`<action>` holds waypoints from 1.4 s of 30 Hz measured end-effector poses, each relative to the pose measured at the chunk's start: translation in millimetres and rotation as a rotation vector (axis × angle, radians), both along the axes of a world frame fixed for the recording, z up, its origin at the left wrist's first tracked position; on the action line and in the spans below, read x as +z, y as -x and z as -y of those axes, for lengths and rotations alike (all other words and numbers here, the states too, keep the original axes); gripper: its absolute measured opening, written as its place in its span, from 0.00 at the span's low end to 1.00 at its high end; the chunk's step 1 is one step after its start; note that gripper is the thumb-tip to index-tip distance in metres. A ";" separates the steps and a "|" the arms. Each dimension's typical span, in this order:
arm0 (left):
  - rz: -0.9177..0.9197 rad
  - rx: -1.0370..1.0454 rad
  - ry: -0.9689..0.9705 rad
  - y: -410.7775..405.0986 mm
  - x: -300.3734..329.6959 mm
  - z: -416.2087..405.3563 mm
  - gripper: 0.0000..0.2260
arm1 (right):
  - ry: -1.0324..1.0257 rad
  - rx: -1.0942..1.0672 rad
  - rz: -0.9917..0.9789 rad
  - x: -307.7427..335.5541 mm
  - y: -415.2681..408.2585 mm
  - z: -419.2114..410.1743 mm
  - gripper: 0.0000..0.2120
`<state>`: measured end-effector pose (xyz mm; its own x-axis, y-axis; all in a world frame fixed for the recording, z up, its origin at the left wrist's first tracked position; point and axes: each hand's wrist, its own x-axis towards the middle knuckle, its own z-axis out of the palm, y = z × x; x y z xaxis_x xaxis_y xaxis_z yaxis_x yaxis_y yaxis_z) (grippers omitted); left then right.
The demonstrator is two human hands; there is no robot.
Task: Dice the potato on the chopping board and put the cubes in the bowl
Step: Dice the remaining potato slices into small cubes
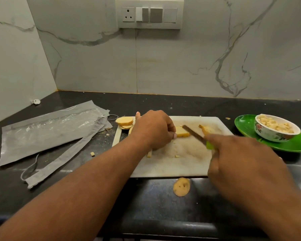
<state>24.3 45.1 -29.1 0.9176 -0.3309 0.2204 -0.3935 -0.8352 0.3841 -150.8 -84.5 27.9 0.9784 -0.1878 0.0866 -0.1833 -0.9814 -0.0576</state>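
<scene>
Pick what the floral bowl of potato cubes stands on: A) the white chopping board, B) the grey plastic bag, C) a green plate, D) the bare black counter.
C: the floral ceramic bowl of potato cubes sits on the glossy green plate, right of the white chopping board.

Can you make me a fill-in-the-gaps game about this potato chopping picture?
1. The right hand holds a knife with a ____ handle.
2. The bowl of potato cubes stands on a green ____.
3. The left hand holds a potato slice on the chopping ____.
4. A stack of round slices waits at the board's far ____ corner.

Missing words: green, plate, board, left
</scene>
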 end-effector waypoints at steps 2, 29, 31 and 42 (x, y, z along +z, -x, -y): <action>0.015 0.003 0.009 4.1 1.1 0.0 0.06 | -0.063 -0.040 0.150 -4.2 -20.8 12.4 0.22; -0.070 -0.010 0.116 -14.2 -0.9 -4.7 0.08 | -0.324 -0.021 0.007 -25.6 -166.1 32.0 0.13; -0.040 0.013 0.070 -14.6 -0.5 -5.1 0.17 | -0.351 -0.028 0.043 -26.7 -167.4 32.2 0.13; -0.111 -0.022 0.156 -22.2 -3.6 -7.8 0.18 | -0.511 -0.017 0.135 -45.4 -174.3 30.2 0.10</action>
<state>46.5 52.9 -32.7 0.9319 -0.3212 0.1684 -0.3592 -0.7538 0.5502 23.5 -114.8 -17.5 0.9613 -0.2548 0.1050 -0.1568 -0.8189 -0.5521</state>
